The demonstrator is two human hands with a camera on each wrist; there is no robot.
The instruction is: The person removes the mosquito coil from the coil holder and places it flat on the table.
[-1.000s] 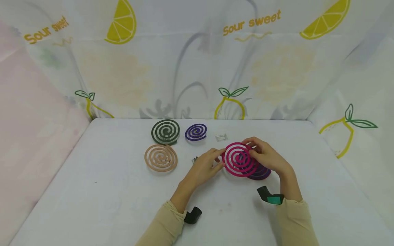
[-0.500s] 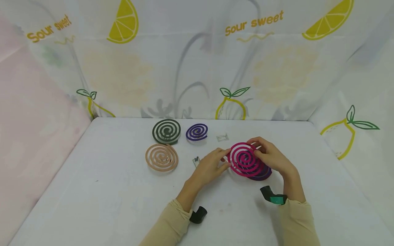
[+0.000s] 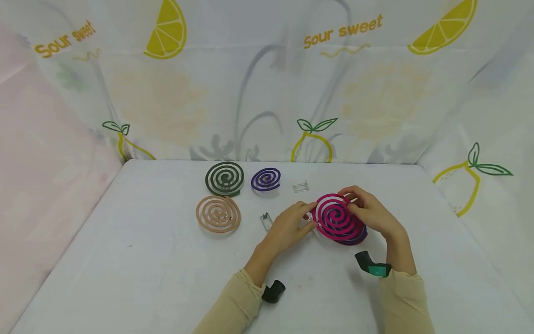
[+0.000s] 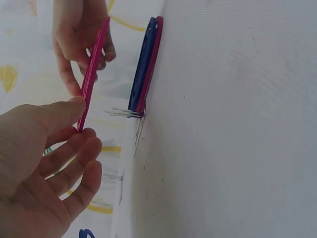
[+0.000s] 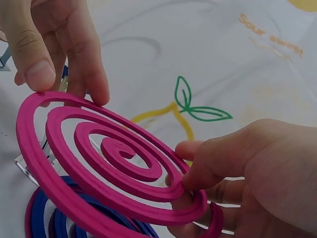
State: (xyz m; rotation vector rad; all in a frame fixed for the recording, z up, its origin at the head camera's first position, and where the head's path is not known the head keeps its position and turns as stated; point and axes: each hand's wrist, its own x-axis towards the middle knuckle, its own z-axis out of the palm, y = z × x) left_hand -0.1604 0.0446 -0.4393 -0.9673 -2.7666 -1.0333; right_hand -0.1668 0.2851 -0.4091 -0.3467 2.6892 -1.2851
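Both hands hold a pink mosquito coil point(image 4: 92, 69) raised above the table. My left hand point(image 3: 287, 227) pinches its left edge between thumb and fingers, and my right hand point(image 3: 375, 214) grips the opposite edge. Just beneath it, a blue-purple mosquito coil point(image 4: 141, 64) lies flat against another pink coil point(image 4: 153, 59); the left wrist view shows a gap between this pair and the held coil. Thin metal prongs point(image 4: 123, 113) stick up by the pair's edge. From the head view, the held coil covers most of the pair.
Left of the hands lie a dark green coil point(image 3: 224, 163), a tan coil point(image 3: 218, 198) and a smaller purple coil point(image 3: 266, 189). Small metal stands point(image 3: 300, 187) sit behind the hands and near the left wrist. A printed cloth point(image 3: 267, 93) backs the white table point(image 3: 167, 287).
The held pink coil has moved right with both hands, more squarely over the blue-purple coil. The left hand has travelled right with it. The other coils stay where they were.
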